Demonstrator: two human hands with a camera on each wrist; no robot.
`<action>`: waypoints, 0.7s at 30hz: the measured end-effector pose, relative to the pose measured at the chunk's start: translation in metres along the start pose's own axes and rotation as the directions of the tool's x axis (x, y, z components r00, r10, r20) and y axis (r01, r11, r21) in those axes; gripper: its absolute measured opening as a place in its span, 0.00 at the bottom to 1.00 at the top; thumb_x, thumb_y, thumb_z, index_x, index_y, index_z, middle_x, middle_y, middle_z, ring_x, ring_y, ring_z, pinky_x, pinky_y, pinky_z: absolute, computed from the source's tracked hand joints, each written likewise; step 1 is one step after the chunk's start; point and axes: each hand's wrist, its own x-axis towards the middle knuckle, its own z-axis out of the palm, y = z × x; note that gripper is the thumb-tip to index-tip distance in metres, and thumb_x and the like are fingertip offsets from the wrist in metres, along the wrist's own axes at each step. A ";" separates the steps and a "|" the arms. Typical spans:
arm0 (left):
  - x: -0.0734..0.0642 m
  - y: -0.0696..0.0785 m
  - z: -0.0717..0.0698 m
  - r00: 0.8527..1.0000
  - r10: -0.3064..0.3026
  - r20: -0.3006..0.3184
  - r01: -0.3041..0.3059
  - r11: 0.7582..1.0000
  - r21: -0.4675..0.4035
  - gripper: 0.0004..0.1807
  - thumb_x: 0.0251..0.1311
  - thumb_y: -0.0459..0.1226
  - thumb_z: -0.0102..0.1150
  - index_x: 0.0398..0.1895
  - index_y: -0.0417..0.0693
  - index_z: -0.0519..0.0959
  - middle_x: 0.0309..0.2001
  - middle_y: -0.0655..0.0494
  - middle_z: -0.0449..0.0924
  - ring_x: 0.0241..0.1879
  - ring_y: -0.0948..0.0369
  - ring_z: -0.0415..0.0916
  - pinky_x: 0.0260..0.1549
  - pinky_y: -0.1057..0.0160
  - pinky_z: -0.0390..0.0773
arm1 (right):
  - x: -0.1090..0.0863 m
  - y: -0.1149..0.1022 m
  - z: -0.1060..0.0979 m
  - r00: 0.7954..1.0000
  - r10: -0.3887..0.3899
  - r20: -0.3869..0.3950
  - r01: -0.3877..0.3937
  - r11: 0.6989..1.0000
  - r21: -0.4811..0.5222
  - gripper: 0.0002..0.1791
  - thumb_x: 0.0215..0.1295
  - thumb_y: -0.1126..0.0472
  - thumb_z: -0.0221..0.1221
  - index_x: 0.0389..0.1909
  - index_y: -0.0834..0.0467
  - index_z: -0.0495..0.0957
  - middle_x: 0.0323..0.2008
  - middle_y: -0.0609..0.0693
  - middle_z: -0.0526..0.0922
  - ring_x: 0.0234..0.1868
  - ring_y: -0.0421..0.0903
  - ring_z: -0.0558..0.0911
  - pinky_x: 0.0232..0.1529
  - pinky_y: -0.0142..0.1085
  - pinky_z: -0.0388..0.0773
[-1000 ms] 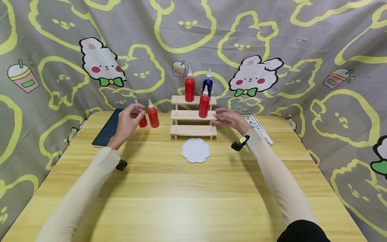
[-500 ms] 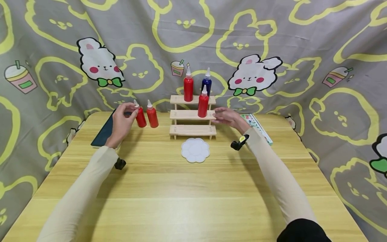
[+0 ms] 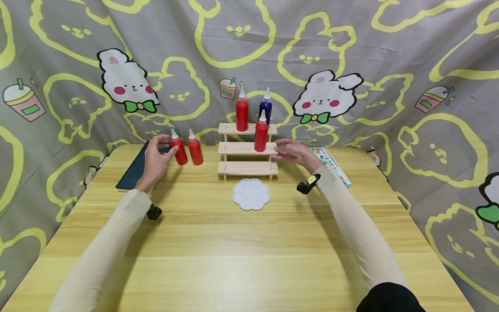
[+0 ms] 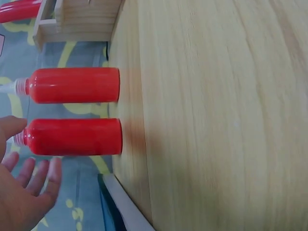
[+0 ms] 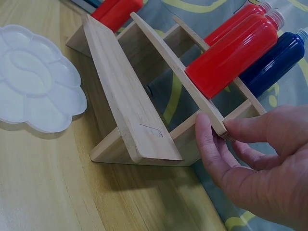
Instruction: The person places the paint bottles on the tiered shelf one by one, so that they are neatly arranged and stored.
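My left hand [image 3: 155, 161] is beside a red squeeze bottle [image 3: 180, 151] at the back left of the table, its thumb close to the bottle's white nozzle cap. In the left wrist view the fingers of that hand are spread apart, not wrapped round the bottle. A second red squeeze bottle [image 4: 74, 85] stands upright beside the first. My right hand [image 5: 269, 163] pinches the right end of the middle shelf of a three-step wooden rack [image 5: 130, 91], thumb above and fingers below. One red squeeze bottle [image 3: 261, 138] stands on that middle shelf.
The rack's top shelf carries another red bottle [image 3: 242, 115] and a dark blue bottle [image 3: 266, 112]. In front of the rack lies a white flower-shaped palette [image 3: 251, 194]. A dark book [image 3: 132, 173] lies at left, a patterned flat box [image 3: 331, 164] at right. A patterned curtain hangs behind.
My left hand has let go of the left red bottle and drawn back slightly to the left, uncovering it. The right hand stays at the rack's middle shelf.
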 end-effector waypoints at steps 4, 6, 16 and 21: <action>0.002 -0.001 0.002 0.993 -0.082 0.080 0.083 0.996 -0.010 0.34 0.72 0.39 0.65 0.74 0.38 0.63 0.70 0.39 0.71 0.67 0.44 0.73 0.61 0.57 0.77 | -0.001 0.001 -0.001 1.000 -0.006 0.006 0.006 1.000 0.005 0.34 0.77 0.77 0.48 0.80 0.68 0.50 0.51 0.56 0.70 0.37 0.43 0.83 0.55 0.36 0.85; 0.003 -0.003 0.003 0.988 -0.112 0.106 0.115 0.993 -0.016 0.36 0.72 0.40 0.65 0.76 0.38 0.61 0.72 0.38 0.69 0.69 0.43 0.72 0.66 0.47 0.76 | -0.001 0.001 0.000 1.000 -0.009 0.005 0.009 1.000 -0.002 0.34 0.77 0.77 0.47 0.80 0.68 0.50 0.51 0.57 0.70 0.38 0.43 0.83 0.55 0.36 0.85; 0.006 -0.009 0.008 0.981 -0.168 0.101 0.171 0.985 -0.018 0.35 0.72 0.38 0.65 0.76 0.36 0.63 0.71 0.35 0.70 0.68 0.41 0.72 0.68 0.44 0.73 | -0.002 -0.001 0.004 1.000 -0.013 -0.003 0.013 1.000 -0.019 0.34 0.76 0.77 0.48 0.79 0.68 0.51 0.53 0.56 0.67 0.38 0.45 0.81 0.56 0.36 0.85; 0.008 -0.011 0.010 0.984 -0.155 0.093 0.154 0.988 0.021 0.33 0.71 0.40 0.66 0.73 0.35 0.68 0.66 0.35 0.72 0.63 0.42 0.74 0.56 0.61 0.75 | -0.002 0.000 0.003 1.000 -0.028 -0.005 0.028 0.998 -0.051 0.32 0.76 0.77 0.49 0.78 0.68 0.53 0.52 0.56 0.68 0.38 0.44 0.81 0.56 0.36 0.85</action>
